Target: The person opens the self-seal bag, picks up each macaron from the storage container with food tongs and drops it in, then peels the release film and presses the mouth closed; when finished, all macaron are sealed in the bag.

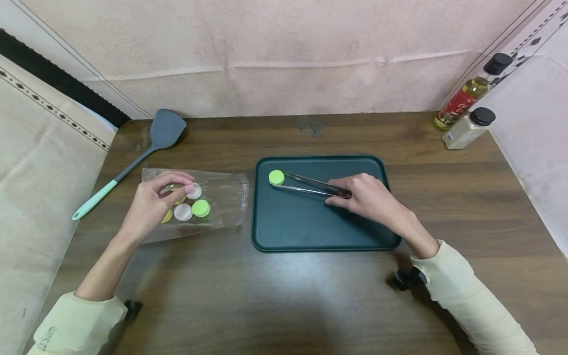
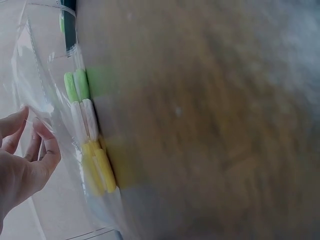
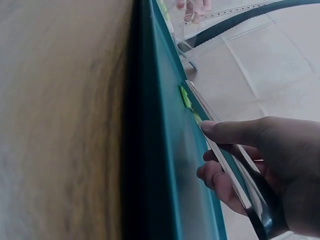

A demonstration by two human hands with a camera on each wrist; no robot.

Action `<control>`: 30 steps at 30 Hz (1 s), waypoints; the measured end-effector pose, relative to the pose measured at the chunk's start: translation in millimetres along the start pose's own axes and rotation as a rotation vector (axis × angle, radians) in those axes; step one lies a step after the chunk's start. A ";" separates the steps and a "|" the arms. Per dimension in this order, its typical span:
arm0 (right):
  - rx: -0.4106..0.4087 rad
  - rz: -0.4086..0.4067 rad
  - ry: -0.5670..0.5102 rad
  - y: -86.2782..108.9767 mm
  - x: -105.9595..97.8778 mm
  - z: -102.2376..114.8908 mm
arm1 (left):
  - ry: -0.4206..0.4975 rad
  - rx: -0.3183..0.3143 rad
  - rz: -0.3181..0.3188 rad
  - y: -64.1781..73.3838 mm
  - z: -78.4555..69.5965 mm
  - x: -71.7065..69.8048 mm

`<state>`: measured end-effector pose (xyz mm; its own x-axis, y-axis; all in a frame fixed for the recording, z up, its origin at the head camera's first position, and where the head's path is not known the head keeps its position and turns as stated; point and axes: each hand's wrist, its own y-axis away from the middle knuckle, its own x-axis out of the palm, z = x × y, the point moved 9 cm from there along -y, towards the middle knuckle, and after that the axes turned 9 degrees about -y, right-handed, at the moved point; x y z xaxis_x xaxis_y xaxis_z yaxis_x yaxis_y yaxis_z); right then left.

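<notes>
While my right hand (image 1: 366,197) gripped silver metal tongs (image 1: 317,182), they held a round green disc (image 1: 276,177) over the teal rectangular tray (image 1: 306,227).
My left hand (image 1: 153,202) curled at a clear plastic bag (image 1: 227,195); I couldn't tell its grip.

On the table (image 1: 284,296), the bag (image 1: 228,197) lies between spatula (image 1: 135,164), left, and tray (image 1: 301,231), right.

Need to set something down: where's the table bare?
Bare table: this side of the tray, between both sleeves; also right of it, nearer than the bottles. Crowded: left, with spatula, clear bag and left grip; the tray's far half, with tongs and right grip.
</notes>
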<state>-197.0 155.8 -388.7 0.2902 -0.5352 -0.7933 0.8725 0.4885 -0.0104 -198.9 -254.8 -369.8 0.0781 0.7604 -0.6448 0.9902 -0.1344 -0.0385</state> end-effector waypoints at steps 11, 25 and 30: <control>-0.058 0.046 -0.081 -4.9 6.2 23.8 | -0.011 0.011 0.004 0.3 0.1 -0.7; -0.196 0.132 -0.027 -54.2 43.4 81.2 | -0.003 0.013 0.005 1.6 -0.8 -1.4; -0.209 0.156 0.004 -69.8 57.9 90.8 | -0.021 -0.005 0.011 1.9 0.6 -1.1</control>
<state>-205.4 28.1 -378.6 0.4123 -0.4397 -0.7979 0.7170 0.6970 -0.0136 -197.1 -256.3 -369.7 0.0869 0.7452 -0.6612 0.9898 -0.1399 -0.0276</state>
